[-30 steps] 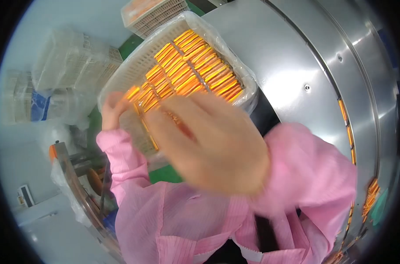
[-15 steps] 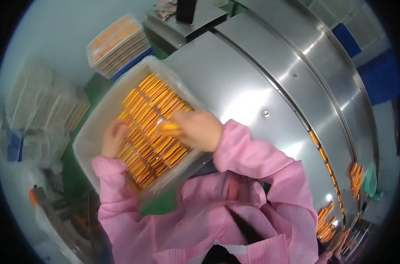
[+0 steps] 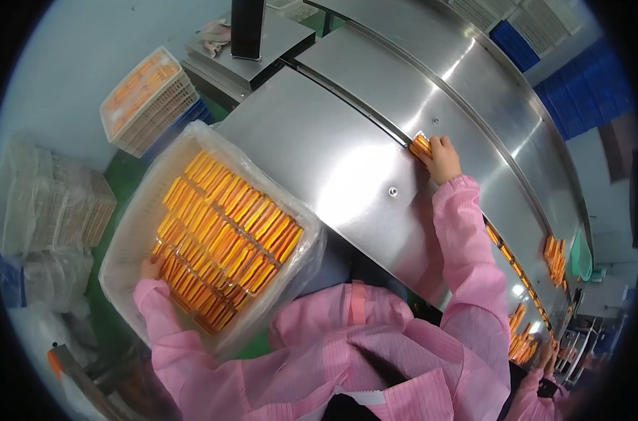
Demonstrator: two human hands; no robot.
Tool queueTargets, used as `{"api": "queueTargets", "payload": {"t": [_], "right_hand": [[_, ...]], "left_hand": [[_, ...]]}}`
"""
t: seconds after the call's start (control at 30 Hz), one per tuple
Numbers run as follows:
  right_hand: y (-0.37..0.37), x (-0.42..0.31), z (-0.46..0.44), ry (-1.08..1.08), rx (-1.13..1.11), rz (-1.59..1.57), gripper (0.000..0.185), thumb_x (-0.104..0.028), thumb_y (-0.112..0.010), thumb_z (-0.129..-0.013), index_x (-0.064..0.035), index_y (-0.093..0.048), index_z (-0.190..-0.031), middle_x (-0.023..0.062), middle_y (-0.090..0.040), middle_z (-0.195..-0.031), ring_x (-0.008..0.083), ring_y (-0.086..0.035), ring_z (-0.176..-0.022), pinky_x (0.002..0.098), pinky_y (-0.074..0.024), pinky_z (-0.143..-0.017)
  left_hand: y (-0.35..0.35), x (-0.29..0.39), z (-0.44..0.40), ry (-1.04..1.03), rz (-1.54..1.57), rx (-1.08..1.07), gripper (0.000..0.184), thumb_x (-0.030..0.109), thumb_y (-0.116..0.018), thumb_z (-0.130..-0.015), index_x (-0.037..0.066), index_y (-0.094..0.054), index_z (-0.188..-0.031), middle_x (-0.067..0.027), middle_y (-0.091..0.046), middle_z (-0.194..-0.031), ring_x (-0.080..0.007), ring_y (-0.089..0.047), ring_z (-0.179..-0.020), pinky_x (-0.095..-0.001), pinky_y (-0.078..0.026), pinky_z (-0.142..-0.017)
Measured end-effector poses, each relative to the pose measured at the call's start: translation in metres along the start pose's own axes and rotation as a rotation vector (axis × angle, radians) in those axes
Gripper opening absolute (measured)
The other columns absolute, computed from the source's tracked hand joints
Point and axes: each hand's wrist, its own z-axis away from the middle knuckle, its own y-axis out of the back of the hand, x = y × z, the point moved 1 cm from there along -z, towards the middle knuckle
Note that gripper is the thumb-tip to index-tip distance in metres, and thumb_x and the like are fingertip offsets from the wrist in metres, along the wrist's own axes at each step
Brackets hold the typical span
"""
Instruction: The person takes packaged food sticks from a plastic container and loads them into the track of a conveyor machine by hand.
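Observation:
My right hand (image 3: 443,161) is stretched out over the steel table. Its fingers are closed around a small bunch of orange-and-yellow wrapped sticks (image 3: 421,145), held at the dark slot that runs along the table. On the left, my left hand (image 3: 152,266) is inside the plastic-lined crate (image 3: 126,242), at the near-left edge of the packed sticks (image 3: 227,228). Its fingers touch the end of a row and look loosely open, though their tips are partly hidden. The sticks in the crate lie side by side in several rows.
More sticks (image 3: 509,252) sit in line along the slot. Loose piles (image 3: 522,340) lie near another person's hands (image 3: 547,354) at the lower right. Stacked crates (image 3: 147,105) stand by the wall, and a dark upright panel (image 3: 248,29) rises from a metal box.
My right hand has moved from above the crate out to the table slot, carrying sticks. My left hand has slid lower along the crate's left side. The view has shifted.

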Motion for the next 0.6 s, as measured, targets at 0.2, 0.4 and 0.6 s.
{"api": "queueTargets", "payload": {"t": [0.2, 0.4, 0.6], "right_hand": [[-0.011, -0.005, -0.006, 0.028, 0.011, -0.006, 0.027, -0.023, -0.060, -0.075, -0.0023, -0.049, -0.088, 0.0175, -0.050, -0.084, 0.0342, -0.051, -0.077, 0.0398, -0.0426, -0.068], [-0.025, -0.014, -0.016, 0.031, 0.046, 0.087, 0.025, -0.022, -0.058, -0.076, -0.0027, -0.050, -0.090, 0.0151, -0.051, -0.086, 0.0339, -0.051, -0.078, 0.0397, -0.0433, -0.069], [-0.040, -0.024, -0.026, 0.049, -0.001, 0.163, 0.025, -0.023, -0.054, -0.079, -0.0019, -0.049, -0.092, 0.0160, -0.050, -0.089, 0.0314, -0.052, -0.082, 0.0379, -0.0436, -0.070]], "left_hand": [[0.009, -0.025, -0.021, 0.011, -0.057, -0.114, 0.031, 0.006, -0.062, -0.071, -0.003, -0.055, -0.100, -0.0082, -0.057, -0.075, -0.0141, -0.053, -0.061, -0.0251, -0.042, -0.051], [0.013, 0.019, 0.001, 0.098, -0.036, -0.257, 0.044, -0.002, -0.062, -0.066, -0.004, -0.049, -0.108, -0.0081, -0.054, -0.065, -0.0154, -0.051, -0.054, -0.0270, -0.039, -0.046], [0.018, 0.030, -0.003, 0.208, -0.069, -0.339, 0.050, -0.002, -0.064, -0.066, -0.002, -0.045, -0.112, -0.0077, -0.053, -0.063, -0.0159, -0.051, -0.050, -0.0278, -0.038, -0.042]]}}
